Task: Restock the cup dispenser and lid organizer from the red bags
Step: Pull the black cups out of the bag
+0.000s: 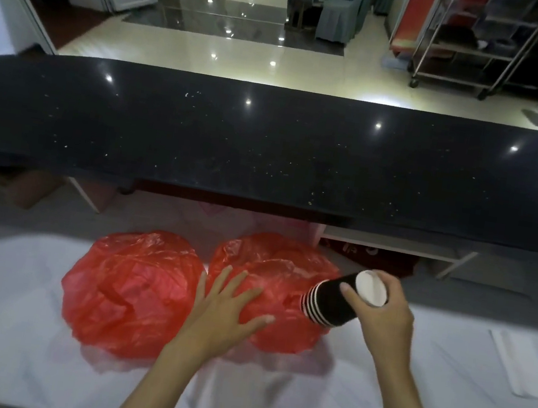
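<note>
- Nearest to the person, two bare forearms reach out over a white cloth (36,326) that covers the low surface.
- The left hand (229,305) lies flat, its fingers (249,296) straight and spread apart, pressing down on the near side of the right red bag (285,275).
- The right hand (380,309) grips a stack of cups (329,304), fingers and thumb curled round it near its base end. The stack is tilted almost on its side: the white base of the outermost cup faces up toward the person, and the striped rims point down and left, touching the crumpled plastic of the right red bag.
- The cups are dark on the outside, with white rims that show as a row of bands.
- The left red bag (131,288) sits just beside the right one on the cloth, puffed up and wrinkled; neither hand touches it. What either bag holds cannot be made out through the plastic.
- At the right edge of the cloth lies a flat white folded sheet (524,367).
- Beyond the bags runs a long black polished counter (268,148), speckled, with ceiling lights reflected in it.
- Farther off is a shiny tiled floor (234,50), a metal trolley (468,52) at the right, and a chair in a grey cover (342,17).
</note>
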